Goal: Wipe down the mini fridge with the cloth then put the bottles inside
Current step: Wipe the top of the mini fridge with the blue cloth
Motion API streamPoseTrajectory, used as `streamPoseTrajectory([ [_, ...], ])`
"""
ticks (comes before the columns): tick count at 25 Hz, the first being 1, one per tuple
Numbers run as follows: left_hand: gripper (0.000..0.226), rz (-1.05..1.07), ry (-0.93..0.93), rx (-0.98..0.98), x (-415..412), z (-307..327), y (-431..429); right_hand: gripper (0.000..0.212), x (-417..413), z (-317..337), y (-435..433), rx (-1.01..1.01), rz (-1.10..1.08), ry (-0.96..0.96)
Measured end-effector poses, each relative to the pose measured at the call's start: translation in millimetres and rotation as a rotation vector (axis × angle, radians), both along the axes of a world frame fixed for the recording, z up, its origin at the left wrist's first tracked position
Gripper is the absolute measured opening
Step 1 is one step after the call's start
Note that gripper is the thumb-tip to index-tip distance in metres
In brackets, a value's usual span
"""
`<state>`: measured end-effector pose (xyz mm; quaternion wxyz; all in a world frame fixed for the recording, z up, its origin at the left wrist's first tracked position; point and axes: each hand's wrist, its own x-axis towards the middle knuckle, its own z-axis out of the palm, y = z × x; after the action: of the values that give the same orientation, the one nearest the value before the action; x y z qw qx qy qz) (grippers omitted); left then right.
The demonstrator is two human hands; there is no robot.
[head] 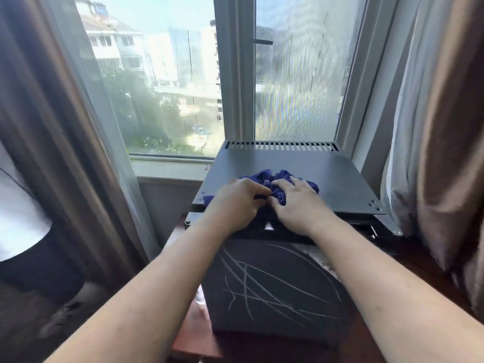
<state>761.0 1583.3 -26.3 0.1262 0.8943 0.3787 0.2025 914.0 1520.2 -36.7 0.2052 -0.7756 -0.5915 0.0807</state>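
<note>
A dark grey mini fridge (335, 176) stands on a wooden table in front of the window, with a vent slot row along its back edge. A crumpled blue cloth (272, 178) lies bunched on its flat top near the front. My left hand (235, 203) grips the cloth's left part with curled fingers. My right hand (298, 203) presses on the cloth's right part, fingers spread over it. The fridge's dark front door (275, 289) carries pale scratch-like lines and looks closed. What may be a bottle (200, 297) peeks out left of the fridge, mostly hidden by my forearm.
The window frame (235, 87) stands directly behind the fridge. Brown curtains hang on the left (52, 153) and right (445, 127), the right one close to the fridge's corner. The reddish wooden table (193, 334) shows below the fridge. A white and dark object (21, 218) sits at far left.
</note>
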Motion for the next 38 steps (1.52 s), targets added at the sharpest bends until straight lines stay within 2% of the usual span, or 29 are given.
streamPoseTrajectory([
  [6,0.027,-0.054,-0.028,0.034,102.5,-3.6,-49.8,0.056,95.9,3.1,-54.3,-0.026,-0.075,0.002],
  [10,0.028,-0.037,-0.040,0.044,139.7,1.6,-54.0,0.057,129.0,1.6,-52.7,-0.041,-0.113,0.029],
  [15,0.026,-0.033,-0.046,0.018,172.8,2.5,-16.1,0.059,161.5,0.0,-13.7,-0.041,-0.127,0.049],
  [21,0.021,-0.185,0.037,-0.017,225.0,11.8,70.2,0.061,213.3,-7.5,59.9,-0.014,-0.212,0.106],
  [25,0.022,-0.224,-0.025,-0.064,256.1,12.1,128.8,0.061,239.2,-4.2,110.1,0.000,-0.259,0.127],
  [29,0.021,-0.231,-0.036,-0.031,279.9,9.5,172.5,0.061,255.1,1.4,150.6,-0.011,-0.289,0.126],
  [38,0.021,-0.268,-0.028,-0.020,288.0,8.8,199.8,0.059,251.9,3.6,163.2,-0.011,-0.345,0.082],
])
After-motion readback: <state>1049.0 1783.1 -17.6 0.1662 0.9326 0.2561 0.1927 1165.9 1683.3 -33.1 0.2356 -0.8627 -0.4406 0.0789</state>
